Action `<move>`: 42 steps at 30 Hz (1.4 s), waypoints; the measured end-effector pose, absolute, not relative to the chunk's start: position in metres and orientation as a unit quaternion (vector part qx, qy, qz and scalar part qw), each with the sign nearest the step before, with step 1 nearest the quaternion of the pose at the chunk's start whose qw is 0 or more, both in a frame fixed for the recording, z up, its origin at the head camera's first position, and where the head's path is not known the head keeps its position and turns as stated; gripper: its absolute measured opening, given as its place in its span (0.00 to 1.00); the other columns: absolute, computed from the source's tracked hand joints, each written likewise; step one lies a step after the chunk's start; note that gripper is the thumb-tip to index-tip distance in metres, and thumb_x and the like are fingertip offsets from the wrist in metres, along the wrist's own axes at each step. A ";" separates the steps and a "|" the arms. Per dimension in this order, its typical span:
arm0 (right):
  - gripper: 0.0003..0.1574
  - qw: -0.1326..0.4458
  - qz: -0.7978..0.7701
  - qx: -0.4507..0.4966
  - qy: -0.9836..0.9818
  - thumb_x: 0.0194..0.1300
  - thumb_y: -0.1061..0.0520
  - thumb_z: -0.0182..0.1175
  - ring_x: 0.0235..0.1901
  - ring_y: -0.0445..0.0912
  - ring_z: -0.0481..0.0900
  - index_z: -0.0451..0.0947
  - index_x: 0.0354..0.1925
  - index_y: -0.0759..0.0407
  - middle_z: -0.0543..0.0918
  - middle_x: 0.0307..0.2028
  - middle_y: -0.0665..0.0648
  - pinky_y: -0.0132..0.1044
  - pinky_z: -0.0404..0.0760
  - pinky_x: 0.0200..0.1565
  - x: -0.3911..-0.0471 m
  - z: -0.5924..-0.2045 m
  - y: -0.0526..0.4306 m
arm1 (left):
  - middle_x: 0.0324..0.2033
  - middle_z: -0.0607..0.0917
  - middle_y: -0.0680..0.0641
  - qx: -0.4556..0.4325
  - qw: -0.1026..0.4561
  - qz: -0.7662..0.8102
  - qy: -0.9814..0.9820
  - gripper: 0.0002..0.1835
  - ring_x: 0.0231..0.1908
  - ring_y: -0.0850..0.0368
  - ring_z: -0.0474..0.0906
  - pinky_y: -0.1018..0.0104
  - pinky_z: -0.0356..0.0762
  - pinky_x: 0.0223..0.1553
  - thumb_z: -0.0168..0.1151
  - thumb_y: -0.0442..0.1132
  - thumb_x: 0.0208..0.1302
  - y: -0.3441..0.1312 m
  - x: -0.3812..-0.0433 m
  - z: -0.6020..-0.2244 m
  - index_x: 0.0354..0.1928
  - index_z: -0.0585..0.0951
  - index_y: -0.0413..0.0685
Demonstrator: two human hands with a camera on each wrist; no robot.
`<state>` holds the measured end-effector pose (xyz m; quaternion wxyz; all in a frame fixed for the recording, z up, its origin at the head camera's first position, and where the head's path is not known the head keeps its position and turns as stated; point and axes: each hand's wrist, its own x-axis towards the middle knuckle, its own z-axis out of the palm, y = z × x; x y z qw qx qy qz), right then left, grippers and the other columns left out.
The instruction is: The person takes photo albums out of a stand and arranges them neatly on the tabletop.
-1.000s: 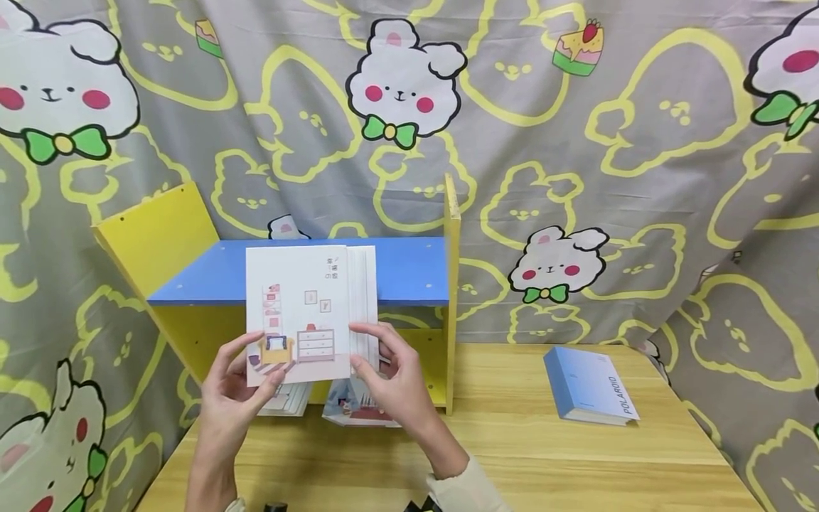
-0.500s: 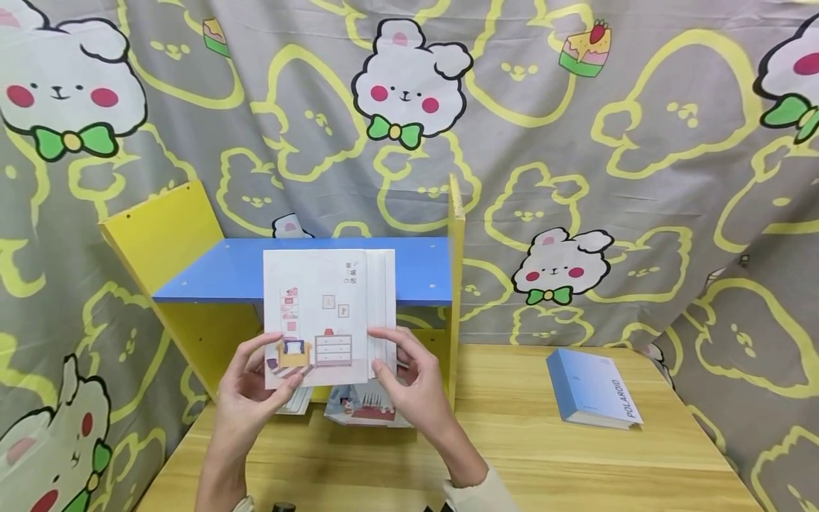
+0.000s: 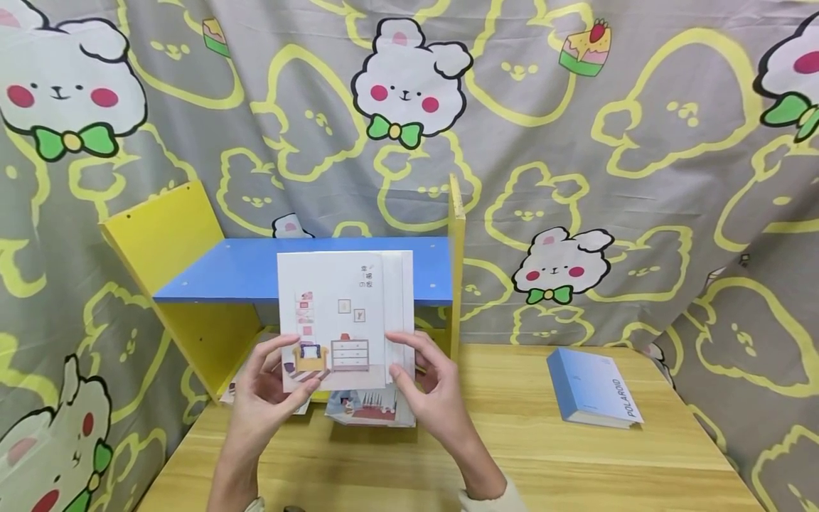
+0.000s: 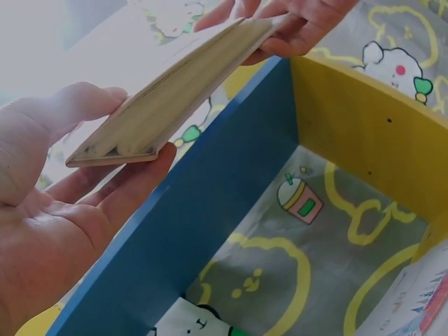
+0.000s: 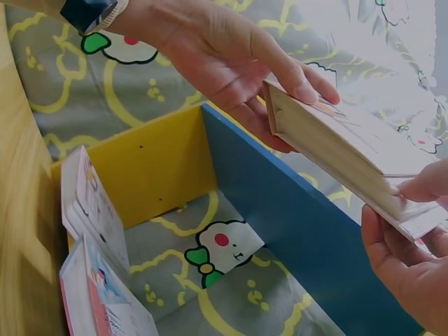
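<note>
Both hands hold up a white square album (image 3: 333,320) with a drawn sofa and dresser on its cover, in front of the blue shelf board (image 3: 211,277). My left hand (image 3: 269,391) pinches its lower left edge, thumb on the cover and fingers behind. At the lower right edge my right hand (image 3: 435,391) grips it, thumb and index finger on the front by a pale strip beside the cover's edge. In the left wrist view the thick page block (image 4: 175,98) shows between the covers. Further books (image 3: 367,409) stand low in the shelf, partly hidden behind the album.
The yellow side panels (image 3: 456,284) of the shelf rise left and right of the blue board. A blue album marked POLAROID (image 3: 591,387) lies on the wooden table (image 3: 576,462) to the right. A patterned grey curtain (image 3: 499,163) hangs behind.
Both hands have carried the white album a little to the right across the shelf, keeping their hold. More of the books low on the left now shows.
</note>
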<state>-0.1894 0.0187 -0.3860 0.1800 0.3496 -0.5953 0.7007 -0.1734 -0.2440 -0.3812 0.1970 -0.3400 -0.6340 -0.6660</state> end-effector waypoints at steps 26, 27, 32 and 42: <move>0.28 0.197 0.692 0.334 -0.609 0.68 0.76 0.60 0.49 0.51 0.82 0.77 0.64 0.64 0.78 0.59 0.62 0.35 0.86 0.37 -0.182 -0.390 0.050 | 0.55 0.80 0.38 -0.392 0.202 -0.660 -0.608 0.37 0.46 0.55 0.82 0.69 0.86 0.38 0.58 0.08 0.56 -0.214 -0.178 -0.385 0.69 0.63 0.27; 0.28 0.199 0.691 0.333 -0.610 0.67 0.76 0.60 0.49 0.51 0.82 0.77 0.64 0.64 0.78 0.58 0.62 0.35 0.86 0.36 -0.181 -0.391 0.051 | 0.55 0.80 0.38 -0.391 0.204 -0.659 -0.609 0.38 0.45 0.55 0.82 0.70 0.85 0.35 0.58 0.08 0.56 -0.212 -0.178 -0.385 0.69 0.63 0.27; 0.28 0.205 0.693 0.331 -0.607 0.66 0.77 0.60 0.48 0.51 0.83 0.76 0.63 0.66 0.78 0.58 0.64 0.35 0.86 0.37 -0.181 -0.393 0.058 | 0.48 0.81 0.42 -0.389 0.213 -0.655 -0.612 0.37 0.36 0.60 0.77 0.73 0.78 0.23 0.60 0.09 0.55 -0.205 -0.180 -0.388 0.68 0.64 0.28; 0.29 0.211 0.695 0.330 -0.603 0.65 0.79 0.60 0.52 0.54 0.84 0.76 0.63 0.68 0.78 0.58 0.65 0.41 0.88 0.47 -0.179 -0.395 0.069 | 0.55 0.82 0.39 -0.386 0.200 -0.664 -0.609 0.37 0.45 0.54 0.84 0.71 0.85 0.32 0.60 0.10 0.57 -0.194 -0.180 -0.391 0.69 0.64 0.29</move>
